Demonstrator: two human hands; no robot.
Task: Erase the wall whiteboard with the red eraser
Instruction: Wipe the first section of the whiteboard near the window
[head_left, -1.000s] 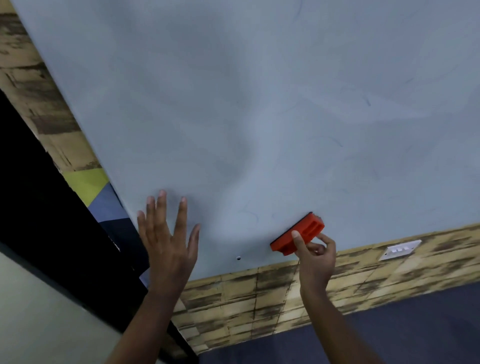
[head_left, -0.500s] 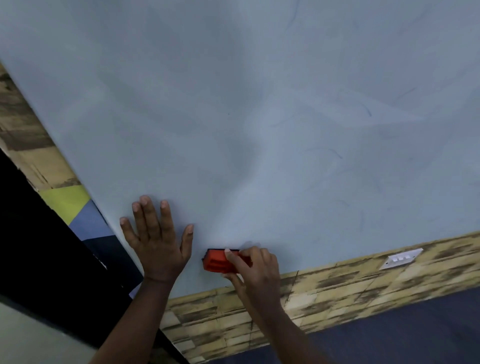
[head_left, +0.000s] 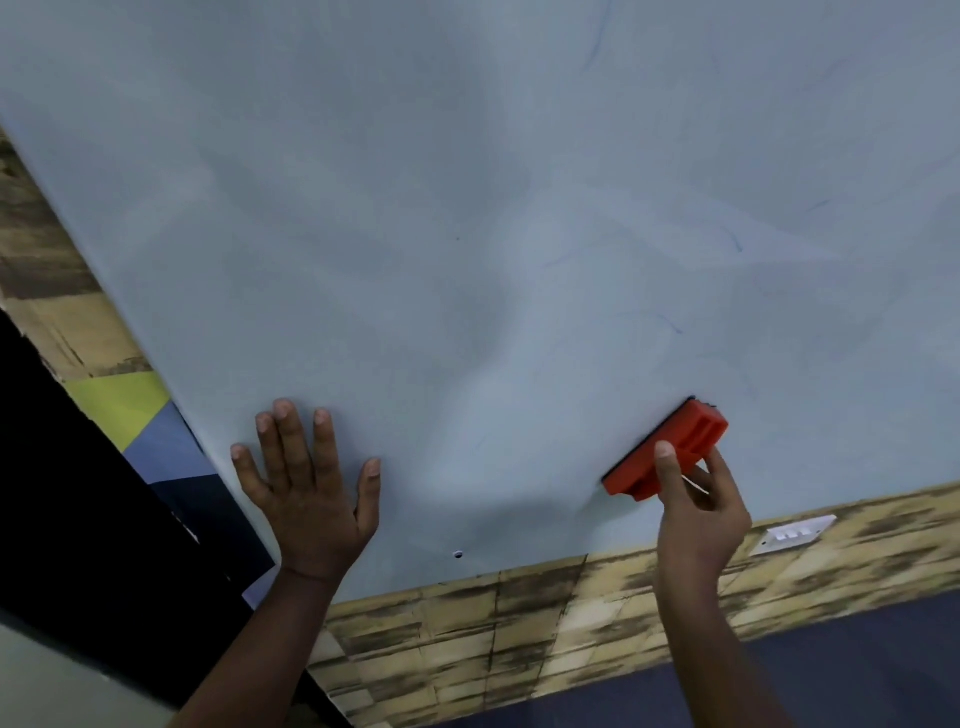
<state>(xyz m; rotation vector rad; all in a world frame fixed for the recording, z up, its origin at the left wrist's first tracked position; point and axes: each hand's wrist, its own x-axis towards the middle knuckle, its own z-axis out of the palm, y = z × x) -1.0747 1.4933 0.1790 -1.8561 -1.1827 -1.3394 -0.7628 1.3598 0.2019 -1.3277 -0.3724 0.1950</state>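
Whiteboard (head_left: 467, 208) fills most of my view, pale grey-blue with faint blue marker streaks left on its right part. Off the whiteboard's left edge I see a yellow and blue patch of wall (head_left: 130, 410) and a dark strip below it. My left hand (head_left: 306, 493) lies flat against the whiteboard near its lower left corner, fingers straight and spread, thumb out to the right. Right of that hand, a small screw hole (head_left: 457, 554) sits just above the whiteboard's bottom edge. Further right, my right hand (head_left: 696, 514) pinches the red eraser (head_left: 670, 449) between thumb and fingers. It is tilted, its upper end to the right, pressed against the whiteboard's lower right area. Below the whiteboard runs a tan brick-pattern wall (head_left: 519, 623), with a white switch plate (head_left: 795, 532) just under the whiteboard's edge, right of my right hand.
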